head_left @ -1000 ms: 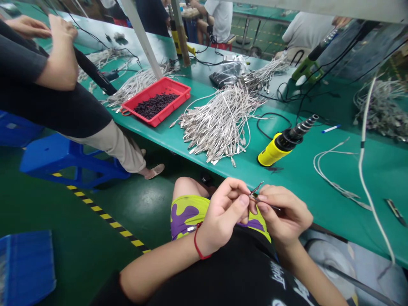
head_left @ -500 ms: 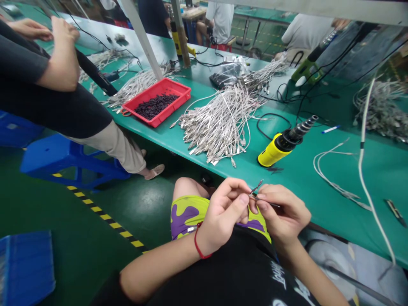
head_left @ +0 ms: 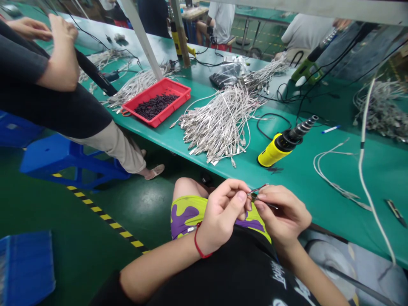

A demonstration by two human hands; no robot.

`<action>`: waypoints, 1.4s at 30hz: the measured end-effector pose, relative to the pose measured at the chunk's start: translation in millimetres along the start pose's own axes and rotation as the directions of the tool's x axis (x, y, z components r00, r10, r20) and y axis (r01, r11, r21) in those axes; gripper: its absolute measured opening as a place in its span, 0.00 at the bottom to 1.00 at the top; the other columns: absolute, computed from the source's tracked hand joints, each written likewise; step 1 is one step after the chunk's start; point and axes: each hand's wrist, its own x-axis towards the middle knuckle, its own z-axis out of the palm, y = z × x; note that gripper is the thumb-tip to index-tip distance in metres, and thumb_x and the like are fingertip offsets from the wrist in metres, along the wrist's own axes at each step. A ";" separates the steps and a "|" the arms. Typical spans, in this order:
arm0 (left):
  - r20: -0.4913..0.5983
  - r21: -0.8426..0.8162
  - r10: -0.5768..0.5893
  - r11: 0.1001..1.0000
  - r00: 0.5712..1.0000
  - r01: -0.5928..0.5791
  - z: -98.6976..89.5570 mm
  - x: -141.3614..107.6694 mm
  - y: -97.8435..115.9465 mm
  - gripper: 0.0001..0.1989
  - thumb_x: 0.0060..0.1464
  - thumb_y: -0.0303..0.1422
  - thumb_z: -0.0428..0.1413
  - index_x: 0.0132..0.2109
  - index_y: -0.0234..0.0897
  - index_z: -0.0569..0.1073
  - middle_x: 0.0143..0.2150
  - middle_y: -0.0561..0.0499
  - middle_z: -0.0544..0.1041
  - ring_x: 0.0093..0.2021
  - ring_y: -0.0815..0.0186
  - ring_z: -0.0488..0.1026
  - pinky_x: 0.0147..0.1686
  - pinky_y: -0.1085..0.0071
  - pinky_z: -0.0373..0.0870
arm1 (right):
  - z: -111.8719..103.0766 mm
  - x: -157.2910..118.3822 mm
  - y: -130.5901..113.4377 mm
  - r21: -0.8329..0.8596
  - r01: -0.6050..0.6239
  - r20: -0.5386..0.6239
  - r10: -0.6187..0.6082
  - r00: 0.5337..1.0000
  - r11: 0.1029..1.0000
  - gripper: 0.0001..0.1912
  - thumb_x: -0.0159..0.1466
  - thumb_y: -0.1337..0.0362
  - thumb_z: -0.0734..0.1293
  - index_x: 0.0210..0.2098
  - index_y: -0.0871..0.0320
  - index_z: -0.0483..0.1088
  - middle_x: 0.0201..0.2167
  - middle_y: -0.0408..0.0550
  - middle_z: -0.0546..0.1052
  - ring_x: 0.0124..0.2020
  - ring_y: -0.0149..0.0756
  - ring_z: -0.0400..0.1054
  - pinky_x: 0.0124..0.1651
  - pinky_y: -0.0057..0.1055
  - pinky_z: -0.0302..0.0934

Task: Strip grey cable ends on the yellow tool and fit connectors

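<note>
Over my lap, just off the table's front edge, my left hand (head_left: 227, 208) pinches the end of a cable with thin dark and reddish wires (head_left: 259, 187) sticking out. My right hand (head_left: 283, 212) is close beside it on the right, its thumb and forefinger closed on a thin dark tool, perhaps tweezers (head_left: 270, 205). The tool's tip lies near the wires, between the two hands. A USB plug (head_left: 191, 229) shows beside my left wrist, at the red bracelet.
On the green table (head_left: 306, 178) lie a heap of white cables (head_left: 219, 123), a red tray (head_left: 155, 123) of small black parts, a yellow heat gun (head_left: 274, 151), loose cables (head_left: 334, 182) and a pen (head_left: 330, 129). A person stands at the left by a blue stool (head_left: 60, 157).
The thin wires have tipped over toward my right hand and now lie lower. Both hands have barely moved and keep their grips.
</note>
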 end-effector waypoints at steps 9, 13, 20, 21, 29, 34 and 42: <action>-0.014 0.019 -0.024 1.000 1.000 0.025 -3.4 0.9 -0.5 0.07 0.68 0.36 0.56 0.47 0.39 0.76 0.35 0.53 0.73 0.31 0.74 0.69 0.30 0.78 0.66 | 5.5 -4.6 1.1 0.009 0.008 -0.034 -0.008 0.999 1.000 0.17 0.56 0.74 0.76 0.43 0.52 0.79 0.29 0.45 0.81 0.30 0.40 0.76 0.34 0.40 0.73; -0.011 0.001 -0.041 0.999 0.999 0.041 -3.5 2.0 0.5 0.06 0.67 0.35 0.58 0.47 0.39 0.76 0.36 0.52 0.73 0.31 0.74 0.69 0.30 0.77 0.67 | 6.8 -5.3 1.5 0.028 -0.024 -0.052 0.026 0.998 0.999 0.15 0.57 0.73 0.76 0.42 0.52 0.79 0.29 0.45 0.80 0.29 0.40 0.75 0.33 0.40 0.73; -0.017 -0.035 -0.052 0.998 0.998 0.052 -2.1 2.9 0.0 0.06 0.66 0.35 0.58 0.46 0.38 0.76 0.35 0.52 0.74 0.31 0.73 0.69 0.30 0.78 0.66 | 6.5 -5.9 1.8 0.033 -0.073 -0.039 0.075 0.996 0.997 0.13 0.58 0.72 0.75 0.41 0.51 0.79 0.30 0.45 0.80 0.32 0.41 0.75 0.36 0.41 0.72; -0.016 -0.052 -0.053 0.997 0.998 0.052 -1.3 3.2 -0.4 0.07 0.66 0.35 0.58 0.46 0.38 0.76 0.35 0.52 0.74 0.30 0.74 0.68 0.29 0.78 0.65 | 6.1 -6.2 1.7 0.039 -0.082 -0.024 0.083 0.996 0.996 0.13 0.58 0.71 0.76 0.41 0.51 0.79 0.31 0.46 0.80 0.32 0.41 0.75 0.36 0.41 0.72; 0.035 -0.369 -0.180 0.912 0.983 0.180 4.3 7.0 6.8 0.08 0.63 0.35 0.61 0.41 0.37 0.71 0.27 0.57 0.65 0.22 0.77 0.53 0.25 0.80 0.56 | 3.6 -14.6 7.1 0.235 -0.197 0.012 0.199 0.980 0.952 0.13 0.66 0.58 0.65 0.45 0.55 0.78 0.27 0.49 0.74 0.30 0.42 0.69 0.29 0.39 0.64; 0.122 -0.555 -0.233 0.790 0.965 0.261 3.5 7.1 15.3 0.05 0.64 0.30 0.59 0.40 0.36 0.70 0.27 0.59 0.59 0.21 0.77 0.48 0.22 0.81 0.54 | 7.5 -9.4 3.2 0.383 -0.319 0.007 0.343 0.939 0.867 0.05 0.62 0.65 0.68 0.39 0.53 0.72 0.25 0.43 0.68 0.27 0.37 0.63 0.30 0.36 0.60; 0.128 -0.653 -0.190 0.723 0.973 0.227 5.3 2.4 16.7 0.05 0.68 0.27 0.52 0.41 0.33 0.71 0.27 0.58 0.60 0.20 0.76 0.47 0.21 0.80 0.52 | 14.1 1.2 -25.3 0.680 -0.599 0.294 0.590 0.752 0.423 0.19 0.54 0.65 0.69 0.33 0.50 0.51 0.27 0.38 0.49 0.24 0.34 0.49 0.25 0.32 0.54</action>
